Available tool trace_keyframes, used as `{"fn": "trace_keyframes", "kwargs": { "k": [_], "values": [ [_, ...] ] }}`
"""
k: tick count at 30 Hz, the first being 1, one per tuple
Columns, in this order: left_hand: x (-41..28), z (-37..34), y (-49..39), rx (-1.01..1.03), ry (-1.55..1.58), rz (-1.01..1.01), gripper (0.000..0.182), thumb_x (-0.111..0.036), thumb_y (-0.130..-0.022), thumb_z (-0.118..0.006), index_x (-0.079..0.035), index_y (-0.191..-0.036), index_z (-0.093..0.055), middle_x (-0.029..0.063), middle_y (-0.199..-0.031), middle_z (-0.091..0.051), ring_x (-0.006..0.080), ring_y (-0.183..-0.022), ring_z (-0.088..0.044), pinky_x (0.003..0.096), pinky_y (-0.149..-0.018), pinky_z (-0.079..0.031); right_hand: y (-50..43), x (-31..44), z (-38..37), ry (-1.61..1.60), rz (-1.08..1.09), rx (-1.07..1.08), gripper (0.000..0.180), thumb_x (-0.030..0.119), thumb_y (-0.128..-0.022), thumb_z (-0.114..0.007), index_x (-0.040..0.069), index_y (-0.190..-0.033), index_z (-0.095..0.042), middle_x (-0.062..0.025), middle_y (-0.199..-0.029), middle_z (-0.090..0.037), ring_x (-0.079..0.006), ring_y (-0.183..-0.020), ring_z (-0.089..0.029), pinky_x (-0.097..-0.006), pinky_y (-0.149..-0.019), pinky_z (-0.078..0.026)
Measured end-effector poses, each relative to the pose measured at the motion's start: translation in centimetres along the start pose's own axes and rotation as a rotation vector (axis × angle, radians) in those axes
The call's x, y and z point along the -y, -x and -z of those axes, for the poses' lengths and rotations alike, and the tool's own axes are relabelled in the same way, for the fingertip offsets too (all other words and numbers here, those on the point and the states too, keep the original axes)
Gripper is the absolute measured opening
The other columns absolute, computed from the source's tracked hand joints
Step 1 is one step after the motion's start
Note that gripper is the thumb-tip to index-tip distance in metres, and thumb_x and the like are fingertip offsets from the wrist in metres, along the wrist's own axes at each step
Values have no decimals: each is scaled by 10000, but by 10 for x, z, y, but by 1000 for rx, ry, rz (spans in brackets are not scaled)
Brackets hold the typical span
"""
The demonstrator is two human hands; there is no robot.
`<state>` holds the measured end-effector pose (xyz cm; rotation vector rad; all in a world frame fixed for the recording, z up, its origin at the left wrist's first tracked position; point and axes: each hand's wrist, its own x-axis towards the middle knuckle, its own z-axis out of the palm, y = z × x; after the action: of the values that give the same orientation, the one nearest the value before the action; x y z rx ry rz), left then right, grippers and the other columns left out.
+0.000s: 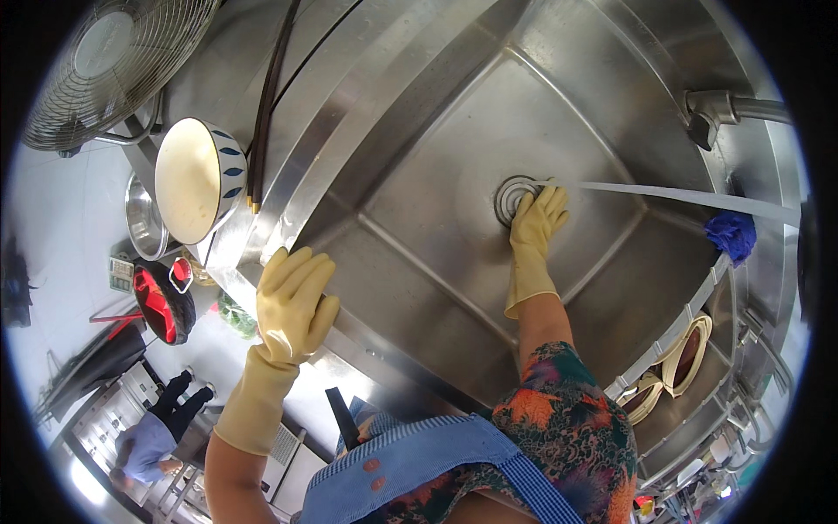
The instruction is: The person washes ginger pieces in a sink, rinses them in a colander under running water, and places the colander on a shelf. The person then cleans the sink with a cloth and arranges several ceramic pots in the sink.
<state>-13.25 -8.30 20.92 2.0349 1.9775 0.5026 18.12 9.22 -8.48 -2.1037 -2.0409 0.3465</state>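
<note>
My right hand point(538, 219), in a yellow rubber glove, reaches down into a stainless steel sink point(452, 164). Its fingers are at the round drain point(514, 200), covering part of it; what lies under the palm is hidden. A pale, narrow strip point(674, 192) runs from the right edge to the drain beside the fingertips; I cannot tell whether it is water or a band. My left hand point(294, 304), gloved alike, is at the sink's near left rim, fingers extended and thumb apart, with nothing visible in it.
Left of the sink are a patterned white bowl point(190, 183), long chopsticks point(265, 111), a metal basin point(144, 216) and a fan point(118, 59). On the right are a metal tap fitting point(710, 114), a blue cloth point(731, 237) and a neighbouring basin holding cream-rimmed items point(686, 354). A person point(154, 432) stands far behind.
</note>
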Motion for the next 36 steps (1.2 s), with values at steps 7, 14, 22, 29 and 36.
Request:
{"fn": "trace_keyframes", "kwargs": {
  "k": [7,14,22,29,36],
  "values": [
    [0,2,-2,20,-35,-38,379,-102,-666,-681,79,-999,-691,219,-1025,-696,401,-967,-631,477,-818,-487,-4,4,-2,-77,145,-68,634,348,-1048,-489,45,-1580,-326,-226,-1632,-304,-387,-1519,-242,-573,-1232,-151],
    [0,1,1,37,-30,-6,354,-78,-693,-665,81,-1008,-696,231,-1043,-705,425,-1001,-633,513,-905,-476,-15,4,-22,94,74,70,692,355,-1011,-544,77,-1601,-312,-214,-1638,-306,-377,-1526,-253,-601,-1231,-170],
    [11,-8,8,-30,-44,-126,290,-65,-851,-605,81,-1092,-675,236,-1074,-692,447,-1068,-599,525,-1004,-421,9,45,65,-181,97,432,601,384,-965,-609,47,-1454,-522,-232,-1555,-441,-412,-1408,-448,-511,-1146,-396],
    [27,-22,8,-124,-15,-218,249,-100,-910,-591,57,-1073,-695,223,-1044,-697,417,-1025,-606,500,-982,-428,91,53,199,-594,198,331,446,361,-1003,-579,93,-1357,-616,-164,-1300,-679,-395,-1182,-635,-461,-1018,-493],
    [25,-18,4,-114,23,-255,260,-142,-976,-545,50,-1051,-704,215,-1027,-701,396,-971,-604,482,-963,-428,184,-3,312,-749,62,-21,391,256,-1014,-602,51,-1344,-648,-165,-1289,-702,-315,-1170,-671,-395,-1002,-507]
  ]
}}
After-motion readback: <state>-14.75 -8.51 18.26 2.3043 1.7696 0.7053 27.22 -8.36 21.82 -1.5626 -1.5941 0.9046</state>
